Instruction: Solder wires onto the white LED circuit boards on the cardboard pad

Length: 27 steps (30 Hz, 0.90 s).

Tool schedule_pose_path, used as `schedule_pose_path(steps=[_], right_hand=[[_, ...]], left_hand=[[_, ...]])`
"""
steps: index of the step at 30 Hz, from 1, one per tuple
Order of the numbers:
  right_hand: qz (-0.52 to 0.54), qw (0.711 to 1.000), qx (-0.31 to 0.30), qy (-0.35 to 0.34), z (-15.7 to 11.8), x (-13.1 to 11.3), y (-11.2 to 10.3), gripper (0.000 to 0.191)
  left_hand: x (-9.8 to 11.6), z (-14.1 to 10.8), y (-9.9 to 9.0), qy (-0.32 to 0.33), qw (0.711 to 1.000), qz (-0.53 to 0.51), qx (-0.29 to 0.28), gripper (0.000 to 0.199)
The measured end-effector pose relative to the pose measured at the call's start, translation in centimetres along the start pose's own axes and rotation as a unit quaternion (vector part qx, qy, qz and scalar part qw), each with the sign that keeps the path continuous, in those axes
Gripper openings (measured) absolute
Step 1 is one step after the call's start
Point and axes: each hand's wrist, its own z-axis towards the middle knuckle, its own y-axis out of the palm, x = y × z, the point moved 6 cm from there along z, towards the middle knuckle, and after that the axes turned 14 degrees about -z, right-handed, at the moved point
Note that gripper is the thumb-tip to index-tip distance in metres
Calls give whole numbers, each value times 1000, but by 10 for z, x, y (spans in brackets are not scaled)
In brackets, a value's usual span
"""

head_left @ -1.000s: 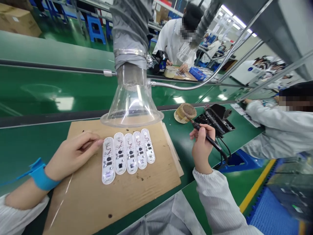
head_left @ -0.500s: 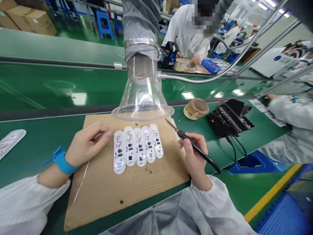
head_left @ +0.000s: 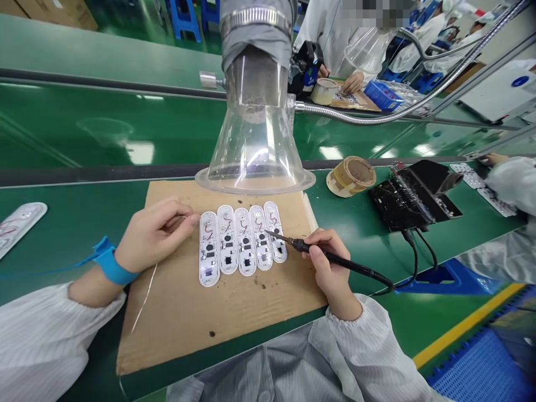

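My right hand (head_left: 330,262) grips a black soldering iron (head_left: 343,262) like a pen. Its tip points left, over the right-hand boards of a row of several long white circuit boards (head_left: 209,251) with rounded ends; whether it touches one I cannot tell. Thin red wires and dark chips show on the boards. My left hand (head_left: 161,231), wearing a blue wrist strap (head_left: 109,263), pinches a thin solder wire (head_left: 144,298) by the leftmost board. The wire's tail hangs below that hand over the cardboard sheet (head_left: 176,335).
A clear fume hood (head_left: 255,145) hangs just above the cardboard's far edge. To the right stand a roll of tape (head_left: 350,176) and a black soldering stand (head_left: 410,195). Another white board (head_left: 20,226) lies far left. Co-workers sit opposite and at right.
The soldering iron's tip has swung left and down, from beside the row to over the right-hand boards. My left hand has shifted slightly toward the leftmost board. The camera view has tilted downward.
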Motion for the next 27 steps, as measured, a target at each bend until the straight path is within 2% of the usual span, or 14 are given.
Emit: schedule_pose_path(steps=[10, 18, 27], right_hand=[[-22, 999, -24, -19, 0, -1, 2, 16], [-29, 999, -21, -19, 1, -3, 3, 19], [-12, 1000, 4, -12, -3, 1, 0, 16]], left_hand=[[-3, -1, 1, 32, 999, -2, -3, 21], [-3, -1, 6, 29, 999, 0, -26, 20], [-3, -1, 0, 34, 999, -12, 7, 22]])
